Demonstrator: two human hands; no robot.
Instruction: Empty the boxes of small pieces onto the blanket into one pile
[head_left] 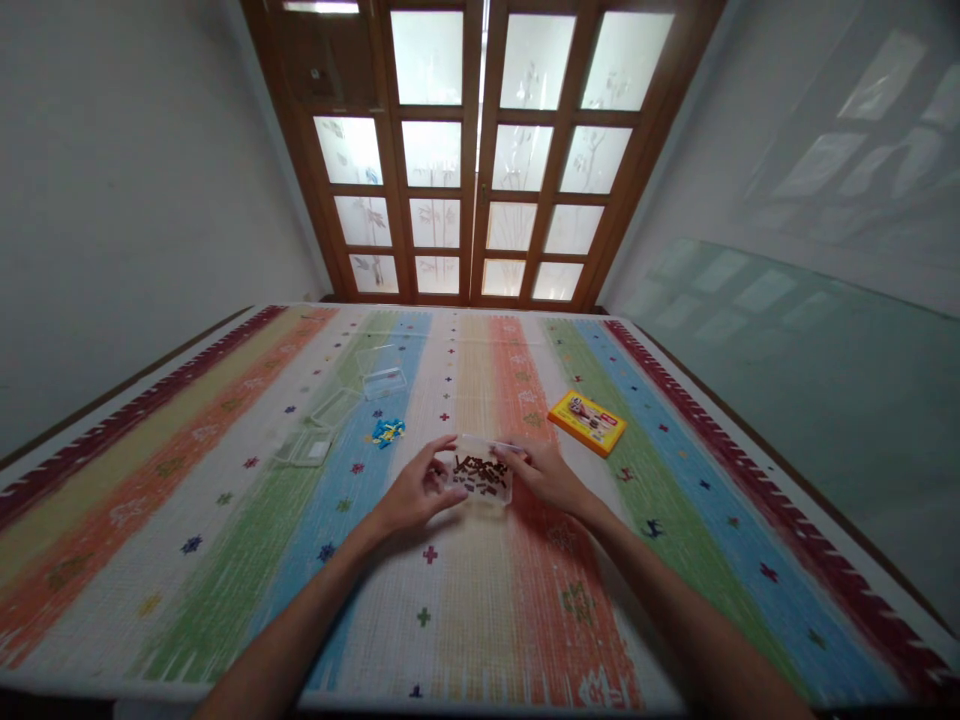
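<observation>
Between my hands is a small clear plastic box [489, 504] with many small dark brown pieces [480, 474] inside. My left hand [417, 488] curves around the box's left side, thumb near its front and fingers at the back corner. At the right rear corner, my right hand [546, 474] has its fingers closed on the box's edge. Whether its fingers also hold a lid or another thin clear part there is too small to tell. A little pile of blue, yellow and white pieces [388, 432] lies on the cloth to the left of the box.
Two open clear plastic boxes stand farther left, a nearer one [306, 448] and a farther one [385, 383]. A yellow and orange box [587, 422] with a printed picture lies right of my hands. The striped tablecloth [465, 600] covers the table; wooden glazed doors [474, 150] stand beyond.
</observation>
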